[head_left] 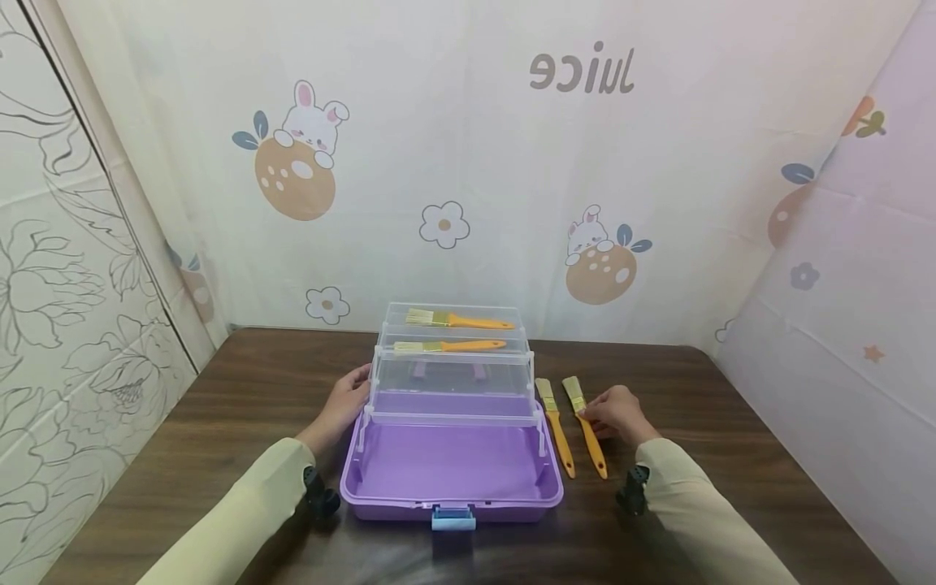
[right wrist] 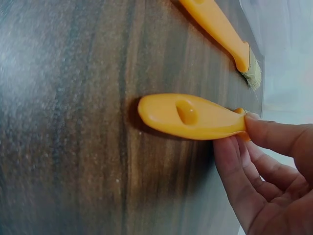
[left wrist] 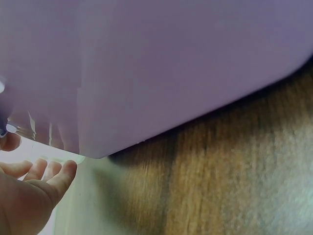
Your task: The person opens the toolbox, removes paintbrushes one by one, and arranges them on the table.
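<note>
So the yellow-handled paintbrush (head_left: 591, 443) farther to the right of the purple toolbox (head_left: 387, 510) is being pinched by the right hand (head_left: 617, 410), with thumb and fingers (right wrist: 234, 169) closing around the neck where the handle is meeting the bristle end. Whether it's being lifted off the bench (head_left: 717, 455) at all can't really be told. A second paintbrush (head_left: 555, 426) is lying just beside the toolbox's right side, untouched.

The left hand (head_left: 342, 410) is being held along the toolbox's left side, fingers looking loosely stretched; whether the clear plastic is actually being touched can't be made out. Two more brushes are being carried by the toolbox's clear tiers: an upper brush (head_left: 457, 320) at the back and a lower brush (head_left: 448, 347) just in front of it. The blue latch (head_left: 453, 520) is hanging at the toolbox's front.

Handling-wise, the pinched brush is probably being felt as light and stiff, smooth enough on that glossy handle to be twisting a bit if gripped loosely. The neck is looking like a decent place to be holding; the soft bristles are better being left alone, since they'd likely be splayed.
</note>
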Demonstrator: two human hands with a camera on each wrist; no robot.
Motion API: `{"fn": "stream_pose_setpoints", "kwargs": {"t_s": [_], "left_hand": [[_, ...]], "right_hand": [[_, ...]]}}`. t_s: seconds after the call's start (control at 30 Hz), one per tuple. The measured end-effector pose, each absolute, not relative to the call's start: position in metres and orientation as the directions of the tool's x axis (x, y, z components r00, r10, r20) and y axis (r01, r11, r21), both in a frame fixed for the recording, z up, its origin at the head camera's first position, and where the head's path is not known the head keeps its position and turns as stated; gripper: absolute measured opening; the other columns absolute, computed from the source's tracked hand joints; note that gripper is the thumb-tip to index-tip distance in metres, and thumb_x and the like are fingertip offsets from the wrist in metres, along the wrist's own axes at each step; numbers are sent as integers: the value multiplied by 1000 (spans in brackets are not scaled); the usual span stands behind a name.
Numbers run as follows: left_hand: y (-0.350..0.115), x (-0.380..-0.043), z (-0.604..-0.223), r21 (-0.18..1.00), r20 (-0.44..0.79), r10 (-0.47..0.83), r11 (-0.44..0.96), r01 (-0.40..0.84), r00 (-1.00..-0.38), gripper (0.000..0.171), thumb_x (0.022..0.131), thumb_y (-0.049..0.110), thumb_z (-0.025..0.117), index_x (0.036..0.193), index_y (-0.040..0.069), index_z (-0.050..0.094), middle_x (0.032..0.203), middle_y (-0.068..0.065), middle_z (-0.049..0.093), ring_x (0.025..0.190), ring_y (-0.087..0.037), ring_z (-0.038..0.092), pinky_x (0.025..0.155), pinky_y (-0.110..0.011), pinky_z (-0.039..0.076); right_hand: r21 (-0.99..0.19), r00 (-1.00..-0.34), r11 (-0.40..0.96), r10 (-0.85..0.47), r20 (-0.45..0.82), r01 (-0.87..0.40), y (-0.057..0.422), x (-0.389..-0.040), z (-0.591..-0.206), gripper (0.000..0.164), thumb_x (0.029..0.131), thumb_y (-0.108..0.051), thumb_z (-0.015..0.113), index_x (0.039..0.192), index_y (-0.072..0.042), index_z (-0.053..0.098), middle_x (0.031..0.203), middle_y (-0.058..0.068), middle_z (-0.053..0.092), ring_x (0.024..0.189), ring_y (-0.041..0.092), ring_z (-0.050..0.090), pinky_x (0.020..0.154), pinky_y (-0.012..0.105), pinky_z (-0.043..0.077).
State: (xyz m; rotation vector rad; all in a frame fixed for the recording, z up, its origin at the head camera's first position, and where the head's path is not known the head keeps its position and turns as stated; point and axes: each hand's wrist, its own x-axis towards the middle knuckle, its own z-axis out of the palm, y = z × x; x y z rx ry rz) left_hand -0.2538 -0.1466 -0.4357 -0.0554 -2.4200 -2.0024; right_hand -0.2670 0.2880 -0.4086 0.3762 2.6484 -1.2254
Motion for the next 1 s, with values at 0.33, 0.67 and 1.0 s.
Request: {"fn": "stream_pose_setpoints", "kwargs": {"t_s": [0.33,0.67,1.0], "left_hand": [[-146,-252,-434,981,10,19,193,14,-1000,50,99,13,44,141,-12,32,133,-31,45,120,-40,46,99,-47,42],[-146,-252,-436,982,14,23,190,18,-1000,51,99,13,43,142,-12,31,135,-31,43,121,-40,45,100,-48,41],[-145,-245,-425,984,8,34,179,14,-999,49,100,10,42,141,-14,30,135,-33,42,121,-42,45,99,-48,41]], "right_hand": [[-690,-954,662,160,-252,293,286,-267,-410,18,84,-2,68,93,14,66,77,15,64,63,21,63,61,36,58],[-646,-969,725,133,-208,238,285,-266,-409,17,84,-3,69,90,13,68,72,13,64,58,20,62,55,34,57],[-608,-969,759,128,-212,233,290,-274,-409,16,82,-6,70,88,9,70,70,11,65,57,19,62,53,32,56]]}}
